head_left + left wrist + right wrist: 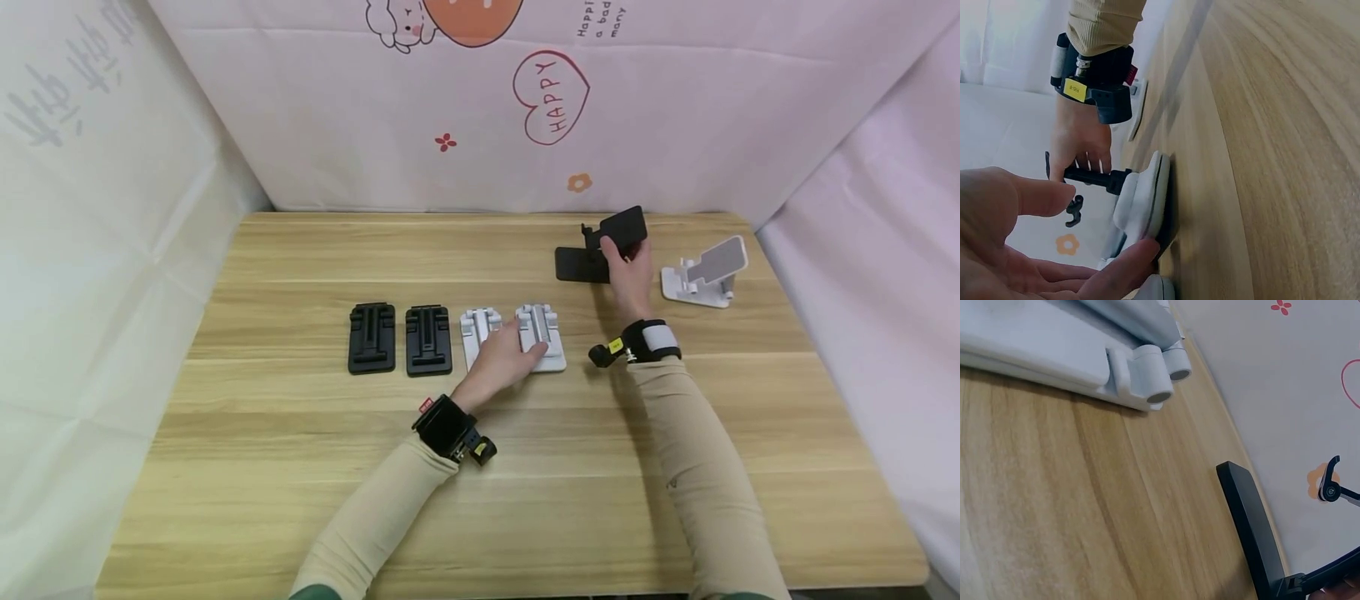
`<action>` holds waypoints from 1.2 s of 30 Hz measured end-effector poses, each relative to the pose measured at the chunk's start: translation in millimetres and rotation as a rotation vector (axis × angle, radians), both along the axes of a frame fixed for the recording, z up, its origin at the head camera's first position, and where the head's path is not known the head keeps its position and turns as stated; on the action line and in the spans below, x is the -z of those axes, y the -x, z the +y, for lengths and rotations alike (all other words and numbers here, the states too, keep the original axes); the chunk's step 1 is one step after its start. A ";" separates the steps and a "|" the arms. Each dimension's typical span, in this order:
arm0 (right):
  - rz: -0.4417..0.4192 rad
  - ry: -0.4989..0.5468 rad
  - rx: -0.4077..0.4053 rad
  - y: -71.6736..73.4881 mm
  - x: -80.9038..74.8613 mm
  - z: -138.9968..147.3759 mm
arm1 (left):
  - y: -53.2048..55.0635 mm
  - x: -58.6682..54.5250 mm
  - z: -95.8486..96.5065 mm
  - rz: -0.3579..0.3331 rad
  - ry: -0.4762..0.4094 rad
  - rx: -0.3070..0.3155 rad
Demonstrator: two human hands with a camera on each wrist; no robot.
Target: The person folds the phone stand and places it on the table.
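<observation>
My right hand (pixel 633 271) grips a black phone stand (pixel 581 264) at the back right of the table. Its top plate (pixel 624 225) is folded up, and its flat base points left; in the right wrist view the black stand (pixel 1250 525) appears at the lower right. My left hand (pixel 504 360) is at a folded white phone stand (pixel 551 337), its thumb and forefinger spread apart. In the left wrist view the forefinger lies right at the edge of the white stand (pixel 1144 197). A second folded white stand (pixel 472 333) is partly hidden behind that hand.
Two folded black phone stands (pixel 371 337) lie in a row left of the white ones. An unfolded white phone stand (pixel 697 287) stands right of my right hand. The wooden table (pixel 300 483) ends at a printed cloth (pixel 360 125) behind.
</observation>
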State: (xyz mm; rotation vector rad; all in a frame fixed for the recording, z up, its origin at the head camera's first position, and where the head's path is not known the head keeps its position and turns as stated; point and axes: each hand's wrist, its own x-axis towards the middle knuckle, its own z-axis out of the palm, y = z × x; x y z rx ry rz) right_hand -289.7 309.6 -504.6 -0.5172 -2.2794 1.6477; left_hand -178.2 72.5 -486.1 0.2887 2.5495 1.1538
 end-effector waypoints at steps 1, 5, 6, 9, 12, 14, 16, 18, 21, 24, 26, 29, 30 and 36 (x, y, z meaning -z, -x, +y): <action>0.001 -0.006 0.002 0.1 0.2 0.3 | -0.6 -0.7 -0.5 -0.002 0.004 0.002; 0.005 -0.036 0.012 1.0 1.3 2.0 | -2.5 -2.9 -2.6 -0.002 0.019 0.013; 0.001 -0.045 0.017 1.0 1.3 2.3 | -2.9 -3.0 -3.1 -0.001 0.018 0.016; -0.005 -0.056 0.032 1.1 1.0 2.8 | -3.6 -4.2 -4.6 0.018 0.011 0.018; -0.003 -0.054 0.038 -0.4 -0.6 1.8 | -3.5 -4.9 -7.4 0.047 -0.014 0.012; 0.018 -0.045 0.034 -2.5 -1.8 0.4 | -3.1 -3.9 -11.2 0.061 -0.049 0.004; 0.048 -0.032 0.028 -4.9 -2.6 -1.4 | -2.3 -1.0 -16.1 0.075 -0.096 -0.009; 0.079 -0.021 0.027 -7.0 -2.6 -3.3 | -1.5 2.5 -22.2 0.077 -0.148 -0.022; 0.126 0.006 0.040 -8.3 -1.7 -5.2 | -0.5 6.3 -30.9 0.077 -0.219 -0.045; 0.160 0.023 0.071 -8.9 -0.9 -6.5 | -0.3 7.8 -38.3 0.052 -0.277 -0.057; 0.174 0.030 0.087 -9.5 -0.8 -7.2 | -0.1 7.8 -42.1 0.051 -0.294 -0.063; 0.184 0.037 0.110 -11.5 -1.4 -8.8 | 0.1 7.7 -46.2 0.063 -0.302 -0.078; 0.189 0.042 0.118 -12.0 -1.9 -9.1 | 0.3 7.9 -47.4 0.068 -0.300 -0.083; 0.243 0.093 0.142 -14.5 -11.7 -10.8 | -0.4 7.1 -53.9 0.062 -0.303 -0.106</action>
